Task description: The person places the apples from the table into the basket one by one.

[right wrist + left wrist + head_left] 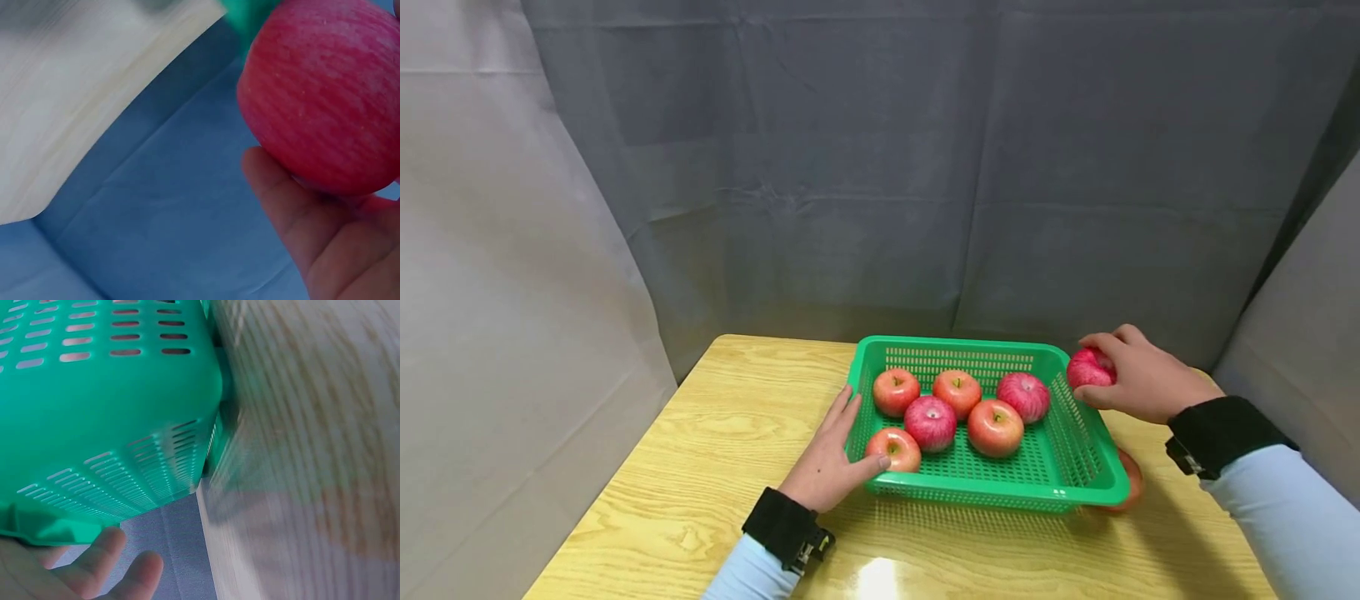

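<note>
A green plastic basket (970,492) with slotted walls stands on the table and holds several apples, some orange-red (996,428) and some deep pink-red (1024,397). My right hand (1150,379) grips a pink-red apple (1092,367) beside the basket's right rim; in the right wrist view that apple (325,94) sits between thumb and fingers. At the basket's left front corner, my left hand (827,467) touches the rim with straight, spread fingers, the thumb reaching over the front edge near an orange-red apple (895,450). In the left wrist view, fingertips (109,540) show next to the rim.
Another red apple (1131,483) lies on the table outside the basket's right front corner, partly hidden by it. The wooden table (722,433) has its back edge near a grey cloth (850,208). Pale cloth (512,292) hangs at the left.
</note>
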The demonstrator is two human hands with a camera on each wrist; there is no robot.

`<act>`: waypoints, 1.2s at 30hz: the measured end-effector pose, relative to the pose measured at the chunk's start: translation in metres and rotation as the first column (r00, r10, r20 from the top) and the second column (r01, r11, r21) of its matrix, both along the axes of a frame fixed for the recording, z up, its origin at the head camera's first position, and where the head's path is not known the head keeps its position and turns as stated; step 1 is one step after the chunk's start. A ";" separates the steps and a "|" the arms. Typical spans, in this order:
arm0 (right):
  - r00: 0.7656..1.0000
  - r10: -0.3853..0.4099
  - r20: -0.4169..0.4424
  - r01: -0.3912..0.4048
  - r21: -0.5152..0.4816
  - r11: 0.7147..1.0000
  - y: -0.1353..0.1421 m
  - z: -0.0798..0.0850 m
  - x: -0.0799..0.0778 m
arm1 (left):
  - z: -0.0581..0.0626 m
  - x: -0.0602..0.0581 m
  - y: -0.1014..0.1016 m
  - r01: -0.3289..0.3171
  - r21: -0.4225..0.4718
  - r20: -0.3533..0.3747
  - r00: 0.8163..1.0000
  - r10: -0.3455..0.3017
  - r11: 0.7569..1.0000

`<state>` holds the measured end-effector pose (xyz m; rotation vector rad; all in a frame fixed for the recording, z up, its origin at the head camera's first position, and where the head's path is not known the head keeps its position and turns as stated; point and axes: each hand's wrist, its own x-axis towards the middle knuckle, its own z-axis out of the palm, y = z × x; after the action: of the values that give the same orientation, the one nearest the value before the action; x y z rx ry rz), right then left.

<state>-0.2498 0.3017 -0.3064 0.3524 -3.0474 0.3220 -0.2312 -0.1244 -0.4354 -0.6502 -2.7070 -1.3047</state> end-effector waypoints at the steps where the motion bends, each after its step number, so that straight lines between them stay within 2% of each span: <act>1: 1.000 0.020 0.000 -0.020 -0.002 1.000 -0.007 0.002 0.001 | 0.000 0.000 0.000 -0.001 -0.001 -0.001 1.000 0.001 1.000; 5: 0.995 0.100 -0.001 -0.100 -0.001 0.995 -0.034 0.006 0.006 | 0.000 -0.001 0.000 -0.003 -0.003 0.003 1.000 0.003 1.000; 11: 0.974 0.224 -0.025 -0.223 0.039 0.974 -0.069 0.007 0.012 | 0.001 0.000 0.000 0.001 0.014 0.004 1.000 -0.001 1.000; 19: 0.950 0.313 -0.004 -0.311 0.092 0.946 -0.102 0.000 0.020 | 0.001 0.001 -0.001 0.006 0.016 0.003 1.000 -0.006 1.000; 36: 0.938 0.311 0.154 -0.333 0.142 0.932 -0.137 -0.028 0.021 | 0.000 -0.001 0.000 0.005 0.002 0.015 1.000 -0.005 1.000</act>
<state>-0.2290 0.1648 -0.3345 0.8828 -3.1429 0.1055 -0.2322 -0.1245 -0.4356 -0.6498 -2.7172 -1.3190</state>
